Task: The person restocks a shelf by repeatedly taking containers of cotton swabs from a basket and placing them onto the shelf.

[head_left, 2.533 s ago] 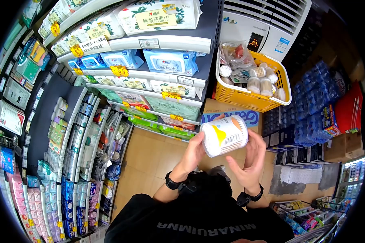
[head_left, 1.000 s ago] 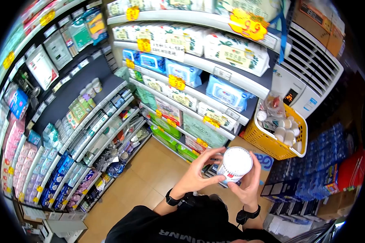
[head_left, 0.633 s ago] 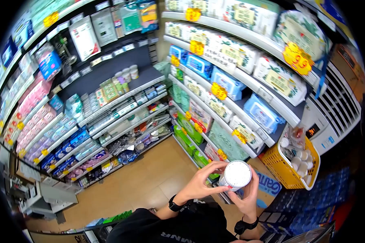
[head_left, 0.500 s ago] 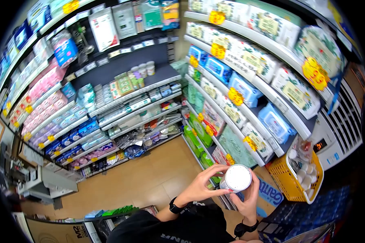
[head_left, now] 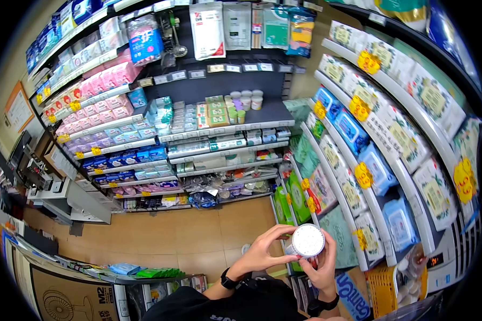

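Note:
A small round tub (head_left: 308, 241) with a white, faintly speckled top is held in front of my body, its top facing up toward me. My left hand (head_left: 266, 251) grips it from the left, thumb along the near side and fingers round the far side. On the right, my right hand (head_left: 322, 269) is closed round the same tub, its thumb near the front. Most of the tub's side is hidden by the fingers and the top. Dark bands circle both wrists.
Shelves of white tissue packs (head_left: 401, 134) and blue wipes packs (head_left: 381, 170) rise on the right. Ahead, similar small tubs (head_left: 246, 100) stand on a dark shelf beside boxed goods. A yellow basket (head_left: 381, 291) with white-topped containers is at lower right. A fan carton (head_left: 64, 297) lies lower left.
My view has turned left, so the shelves and the basket shift right in the picture. Both hands still hold the tub in nearly the same place before me.

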Demonstrator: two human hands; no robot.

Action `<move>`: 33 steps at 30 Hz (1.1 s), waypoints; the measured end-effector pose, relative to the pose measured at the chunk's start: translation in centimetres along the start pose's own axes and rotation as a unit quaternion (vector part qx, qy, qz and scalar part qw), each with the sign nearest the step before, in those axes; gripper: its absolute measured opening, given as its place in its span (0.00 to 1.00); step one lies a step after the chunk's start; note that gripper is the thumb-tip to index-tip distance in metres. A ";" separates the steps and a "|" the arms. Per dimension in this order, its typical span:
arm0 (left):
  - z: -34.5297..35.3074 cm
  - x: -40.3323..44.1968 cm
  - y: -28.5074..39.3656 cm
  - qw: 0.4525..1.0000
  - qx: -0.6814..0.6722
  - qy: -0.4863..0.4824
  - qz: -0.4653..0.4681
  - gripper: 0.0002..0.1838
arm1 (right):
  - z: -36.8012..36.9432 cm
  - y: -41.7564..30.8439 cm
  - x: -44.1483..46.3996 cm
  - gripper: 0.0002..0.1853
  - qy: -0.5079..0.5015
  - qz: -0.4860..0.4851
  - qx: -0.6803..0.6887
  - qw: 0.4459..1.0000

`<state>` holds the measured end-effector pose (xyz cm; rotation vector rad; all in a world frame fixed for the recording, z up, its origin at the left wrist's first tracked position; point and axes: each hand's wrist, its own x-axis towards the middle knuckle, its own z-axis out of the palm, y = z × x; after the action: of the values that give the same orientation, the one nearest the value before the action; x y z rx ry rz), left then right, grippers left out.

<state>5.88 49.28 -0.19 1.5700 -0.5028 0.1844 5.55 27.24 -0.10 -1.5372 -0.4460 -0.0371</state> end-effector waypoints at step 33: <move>-14.5 14.8 -8.2 0.988 0.085 0.092 -0.086 0.40 | 4.6 10.3 25.9 0.47 -0.121 -0.021 -0.046 0.991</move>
<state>25.16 60.36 -0.38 1.7352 -0.2093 0.2426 31.22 38.74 -2.21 -1.6308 -0.6777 0.0971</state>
